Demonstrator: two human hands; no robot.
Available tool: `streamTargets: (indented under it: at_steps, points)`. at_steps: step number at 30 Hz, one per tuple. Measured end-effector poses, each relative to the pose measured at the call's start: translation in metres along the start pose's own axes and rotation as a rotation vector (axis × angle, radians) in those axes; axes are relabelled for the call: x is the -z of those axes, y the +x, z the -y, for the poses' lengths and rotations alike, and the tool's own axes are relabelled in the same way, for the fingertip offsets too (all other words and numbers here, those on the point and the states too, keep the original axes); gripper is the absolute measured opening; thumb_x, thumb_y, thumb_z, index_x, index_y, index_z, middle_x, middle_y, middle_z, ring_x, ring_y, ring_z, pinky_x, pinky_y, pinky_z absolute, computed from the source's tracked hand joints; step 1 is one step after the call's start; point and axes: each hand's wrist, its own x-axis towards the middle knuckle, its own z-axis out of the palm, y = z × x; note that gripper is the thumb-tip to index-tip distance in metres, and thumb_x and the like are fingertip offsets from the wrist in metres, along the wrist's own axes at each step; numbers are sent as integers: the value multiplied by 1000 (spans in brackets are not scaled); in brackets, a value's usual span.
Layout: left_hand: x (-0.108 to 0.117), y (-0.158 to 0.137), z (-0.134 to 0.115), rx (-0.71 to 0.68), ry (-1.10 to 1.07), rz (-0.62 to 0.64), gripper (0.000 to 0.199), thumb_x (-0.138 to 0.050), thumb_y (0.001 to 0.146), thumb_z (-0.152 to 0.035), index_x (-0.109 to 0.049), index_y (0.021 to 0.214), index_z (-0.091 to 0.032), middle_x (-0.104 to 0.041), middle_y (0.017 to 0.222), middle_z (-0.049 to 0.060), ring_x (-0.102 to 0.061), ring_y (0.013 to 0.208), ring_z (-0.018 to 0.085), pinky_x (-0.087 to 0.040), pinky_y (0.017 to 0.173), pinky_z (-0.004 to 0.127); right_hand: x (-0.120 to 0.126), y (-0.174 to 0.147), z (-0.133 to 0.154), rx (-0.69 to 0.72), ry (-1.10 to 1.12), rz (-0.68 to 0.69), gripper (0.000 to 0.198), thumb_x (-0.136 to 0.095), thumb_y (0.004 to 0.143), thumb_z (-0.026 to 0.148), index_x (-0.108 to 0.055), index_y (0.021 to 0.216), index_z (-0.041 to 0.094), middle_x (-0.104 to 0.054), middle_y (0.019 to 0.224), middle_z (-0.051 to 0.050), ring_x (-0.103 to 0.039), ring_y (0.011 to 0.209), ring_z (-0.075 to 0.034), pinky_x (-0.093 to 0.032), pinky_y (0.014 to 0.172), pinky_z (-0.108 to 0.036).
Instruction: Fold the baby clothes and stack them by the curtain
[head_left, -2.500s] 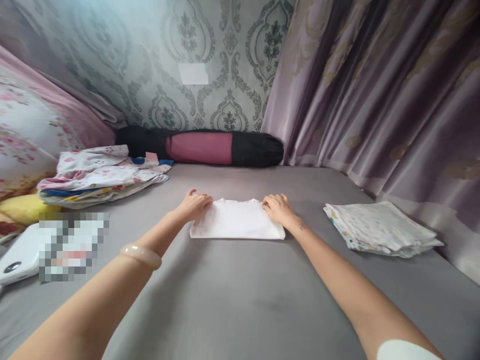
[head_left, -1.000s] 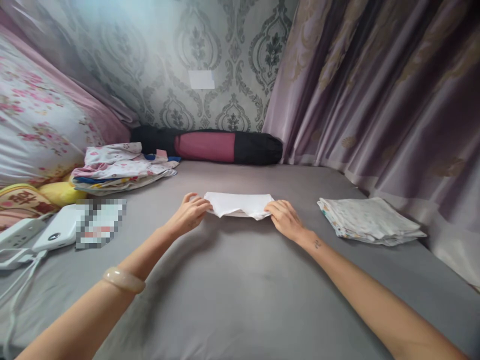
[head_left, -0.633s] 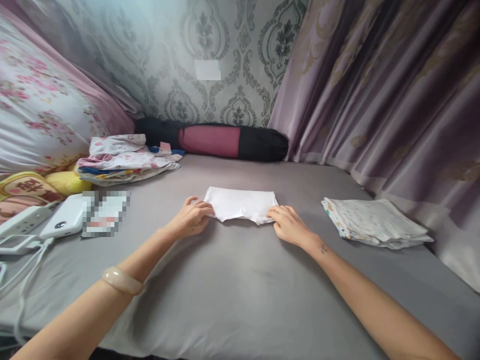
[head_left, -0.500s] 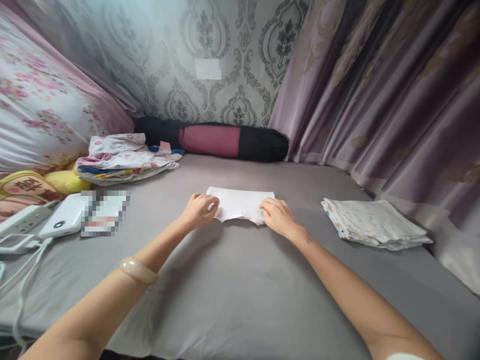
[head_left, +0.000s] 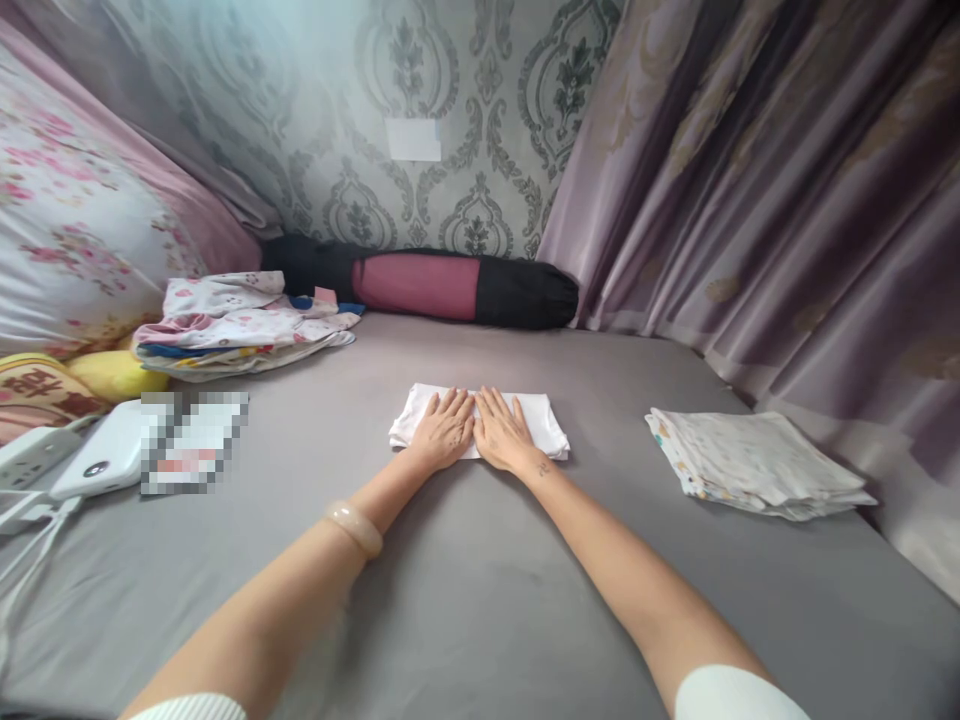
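A folded white cloth garment [head_left: 545, 420] lies flat on the grey sheet [head_left: 480, 580] in front of me. My left hand [head_left: 445, 428] rests palm down on its middle, fingers stretched out. Right beside it, my right hand [head_left: 501, 428] also presses flat on the cloth with its fingers extended. The two hands nearly touch at the centre. Both ends of the garment show past the hands, while its middle is hidden under them.
A folded cloth stack [head_left: 757, 460] lies at right. Patterned clothes [head_left: 247, 325] are piled at back left, near a yellow plush item [head_left: 120, 372]. A white power bank [head_left: 116, 450] and power strip [head_left: 41, 450] sit at left. A black-and-maroon roll [head_left: 420, 285] lies along the wall.
My hands have let go of the garment's sides and moved inward, now lying flat on its middle. The cloth, earlier held at its near edge, now lies flat on the sheet.
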Motion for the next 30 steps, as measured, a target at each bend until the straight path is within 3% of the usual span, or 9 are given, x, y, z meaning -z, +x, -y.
streamTargets:
  at_steps: [10, 15, 20, 30]
  points:
    - [9, 5, -1, 23, -26, 37, 49, -27, 99, -31, -41, 144, -16, -42, 150, 12, -34, 140, 29, -27, 113, 53, -1, 5, -2, -13, 23, 22, 58, -23, 96, 28, -31, 150, 9, -30, 156, -10, -21, 145, -25, -7, 118, -51]
    - [24, 12, 8, -66, -53, 49, 44, -32, 98, -34, -50, 133, -15, -53, 138, 14, -47, 129, 29, -34, 107, 51, 10, 9, -8, 11, 64, 71, 56, -25, 95, 29, -34, 148, 12, -34, 155, -10, -26, 143, -24, -12, 118, -49]
    - [21, 9, 16, -24, -28, -7, 50, -29, 100, -41, -43, 141, -18, -40, 151, 15, -27, 143, 33, -23, 112, 58, 13, 1, -14, -42, 44, -9, 57, -26, 97, 32, -30, 150, 11, -25, 158, -12, -15, 147, -25, -6, 118, -52]
    - [11, 7, 19, 8, -42, 85, 58, -21, 100, -48, -36, 147, -19, -36, 154, 14, -28, 143, 33, -22, 112, 56, 3, -2, -15, -67, 41, 0, 55, -26, 98, 36, -34, 149, 17, -31, 156, -9, -20, 146, -25, -9, 117, -53]
